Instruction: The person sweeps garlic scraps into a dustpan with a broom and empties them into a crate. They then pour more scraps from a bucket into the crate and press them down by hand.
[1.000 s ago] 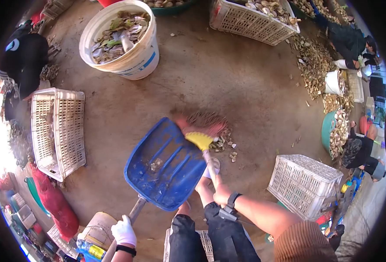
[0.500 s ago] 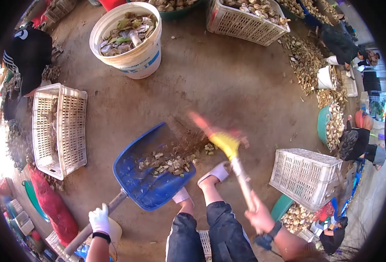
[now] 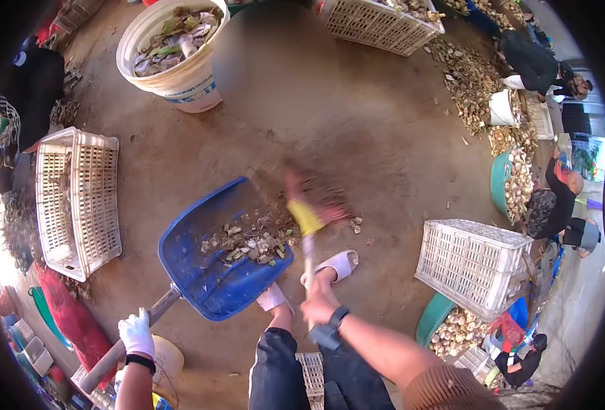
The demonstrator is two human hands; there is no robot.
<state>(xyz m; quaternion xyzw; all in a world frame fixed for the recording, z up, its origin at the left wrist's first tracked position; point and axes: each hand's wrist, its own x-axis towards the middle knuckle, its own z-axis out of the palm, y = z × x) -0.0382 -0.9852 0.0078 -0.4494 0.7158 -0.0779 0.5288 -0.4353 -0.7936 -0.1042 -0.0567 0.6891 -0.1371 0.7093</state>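
Note:
My left hand (image 3: 137, 333), in a white glove, is wrapped round the wooden handle of a blue shovel (image 3: 224, 290). The shovel blade lies on the floor with a heap of scraps (image 3: 251, 244) on it. My bare right hand (image 3: 319, 305) grips the pale handle of a broom (image 3: 305, 216), which has a yellow head and reddish bristles. The bristles are blurred and sit just right of the shovel's open edge. A few scraps (image 3: 356, 224) lie on the floor to the right of the bristles.
A white bucket of scraps (image 3: 196, 96) stands at the upper left. White crates stand left (image 3: 97, 205), upper right (image 3: 384, 31) and right (image 3: 470, 266). A green basin (image 3: 434, 318) of bulbs sits lower right. Other people (image 3: 555, 198) are at the right and left edges.
The broom and my right hand have moved left, bringing the yellow head nearer the shovel. The view has shifted a little. Both hands keep their holds.

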